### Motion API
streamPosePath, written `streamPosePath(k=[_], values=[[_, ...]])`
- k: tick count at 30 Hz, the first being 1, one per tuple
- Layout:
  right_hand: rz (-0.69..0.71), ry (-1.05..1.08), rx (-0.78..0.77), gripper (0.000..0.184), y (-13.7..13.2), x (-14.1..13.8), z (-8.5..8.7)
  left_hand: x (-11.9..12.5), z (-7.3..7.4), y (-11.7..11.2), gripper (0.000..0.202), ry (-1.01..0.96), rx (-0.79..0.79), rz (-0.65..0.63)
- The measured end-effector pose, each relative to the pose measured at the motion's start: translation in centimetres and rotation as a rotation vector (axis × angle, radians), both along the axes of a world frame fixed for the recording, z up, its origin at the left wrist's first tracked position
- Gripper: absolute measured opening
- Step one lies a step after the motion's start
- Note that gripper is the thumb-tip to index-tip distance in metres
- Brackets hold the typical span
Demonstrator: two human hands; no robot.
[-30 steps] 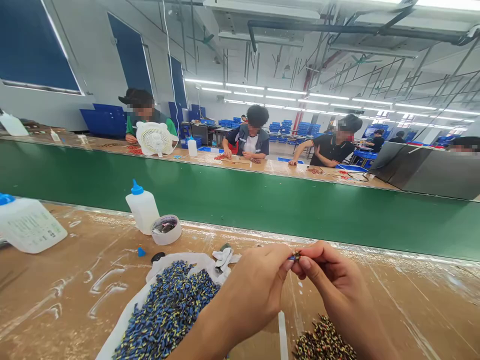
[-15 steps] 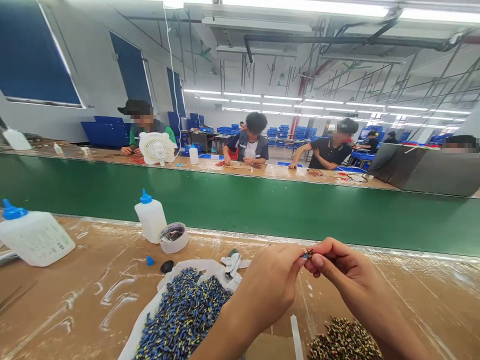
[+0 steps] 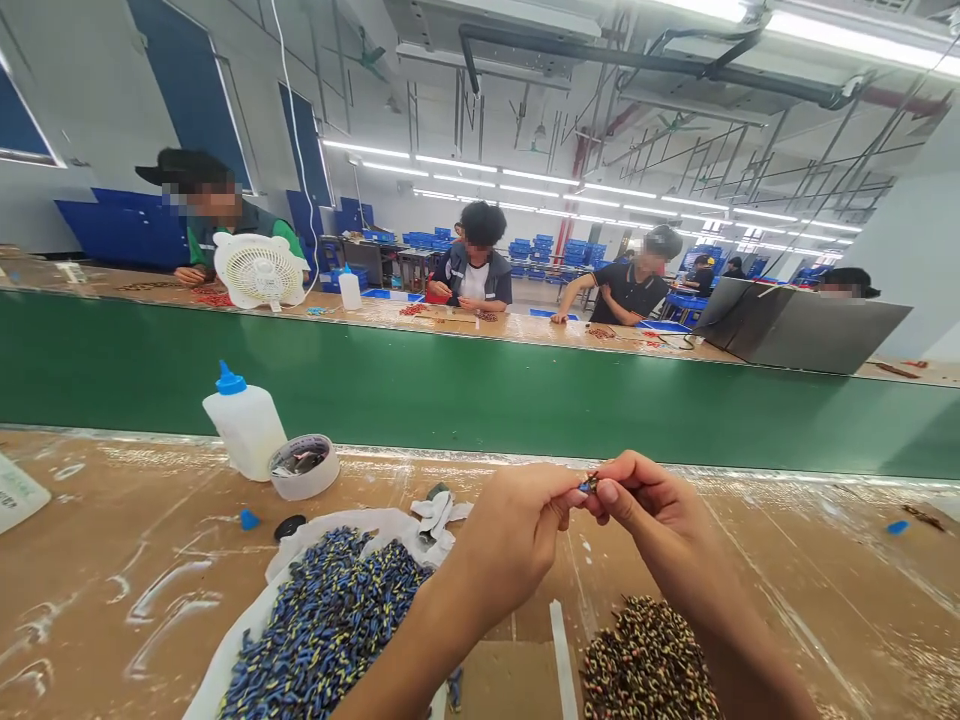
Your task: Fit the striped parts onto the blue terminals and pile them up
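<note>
My left hand (image 3: pixel 517 535) and my right hand (image 3: pixel 649 510) meet above the brown tabletop (image 3: pixel 112 590), fingertips pinched together on one small dark and blue part (image 3: pixel 590 486). Under my left forearm lies a white sheet heaped with several blue and yellow parts (image 3: pixel 322 625). Below my right wrist sits a heap of dark brown speckled parts (image 3: pixel 645 665).
A white squeeze bottle with a blue cap (image 3: pixel 241 425) and a roll of tape (image 3: pixel 304 466) stand at the back left, with a blue cap (image 3: pixel 248 519) and a black disc (image 3: pixel 289 526) nearby. A green conveyor belt (image 3: pixel 480 395) runs behind. Several people work at the far bench beside a white fan (image 3: pixel 259 271).
The view has swung to the right and slightly down, so the large bottle at the left has slid out of sight. My hands keep pinching the small part between them.
</note>
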State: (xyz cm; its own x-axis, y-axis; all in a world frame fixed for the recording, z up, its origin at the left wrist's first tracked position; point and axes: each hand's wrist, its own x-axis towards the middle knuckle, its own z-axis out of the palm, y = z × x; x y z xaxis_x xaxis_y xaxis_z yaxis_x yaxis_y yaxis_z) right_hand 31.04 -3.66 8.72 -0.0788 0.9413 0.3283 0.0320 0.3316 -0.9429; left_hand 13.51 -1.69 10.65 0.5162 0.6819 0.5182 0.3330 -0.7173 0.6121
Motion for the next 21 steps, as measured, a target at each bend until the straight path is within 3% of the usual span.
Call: streamPosePath(k=[14,21], values=[[0.051,-0.029,0.177,0.014,-0.25,-0.7,-0.32,0.35,-0.04,-0.64,0.021,-0.008,0.081,0.049],[0.09,-0.048,0.189,0.013,-0.97,-0.5,0.09,-0.06,0.29,-0.89,0.021,0.032,0.126,-0.018]])
